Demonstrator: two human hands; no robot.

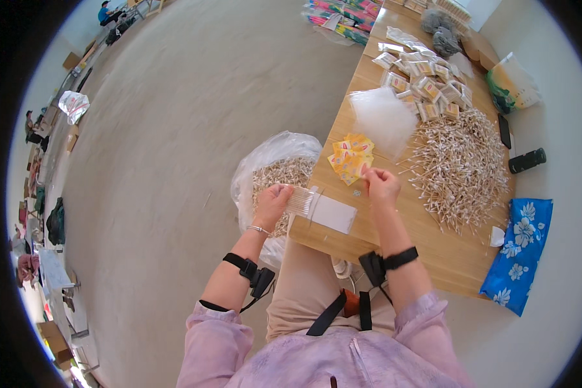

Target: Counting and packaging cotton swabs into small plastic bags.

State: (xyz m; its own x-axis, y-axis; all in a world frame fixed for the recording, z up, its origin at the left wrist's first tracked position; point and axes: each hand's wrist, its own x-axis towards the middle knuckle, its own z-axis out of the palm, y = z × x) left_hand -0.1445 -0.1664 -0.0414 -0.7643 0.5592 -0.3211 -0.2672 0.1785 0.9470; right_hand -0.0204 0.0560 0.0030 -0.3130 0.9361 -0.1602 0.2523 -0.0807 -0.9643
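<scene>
1. We locate the row of cotton swabs [298,202] at the near left corner of the wooden surface [449,262], at the left end of a white rectangular block [334,215].
2. We note the left grip [273,205] closed on the outer end of this row.
3. We note the right grip [383,185] with thumb and fingertips drawn together at the edge of the yellow printed cards [351,157]; we cannot tell whether it grasps a card.
4. We find a stack of clear plastic sleeves [385,119] beyond the cards and a loose swab pile [462,171] to their right.
5. We identify filled swab packets [427,84] heaped past the sleeves.
6. We observe an open clear plastic bag [244,169] of loose swabs left of the surface.
7. We see a blue floral-print pouch [517,258] at the surface's right edge.
</scene>
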